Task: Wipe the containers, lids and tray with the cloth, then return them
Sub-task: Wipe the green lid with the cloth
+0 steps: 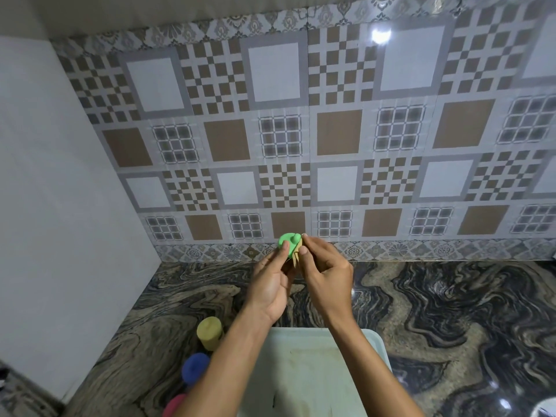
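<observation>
My left hand [272, 281] holds a small container with a green lid [287, 242] up in front of the tiled wall. My right hand [323, 273] pinches a bit of yellowish cloth [296, 255] against the container's right side. The container's body is mostly hidden by my fingers. Below my forearms a pale green tray [304, 374] lies on the counter. Left of the tray stand a yellow-lidded container [209, 331], a blue-lidded container [195, 368] and a pink-lidded container [174, 405] in a row.
The dark marbled stone counter [451, 311] stretches to the right. A patterned tile wall [301, 130] rises behind it and a plain white wall [60, 191] closes the left side. A white rounded object [546, 410] shows at the bottom right corner.
</observation>
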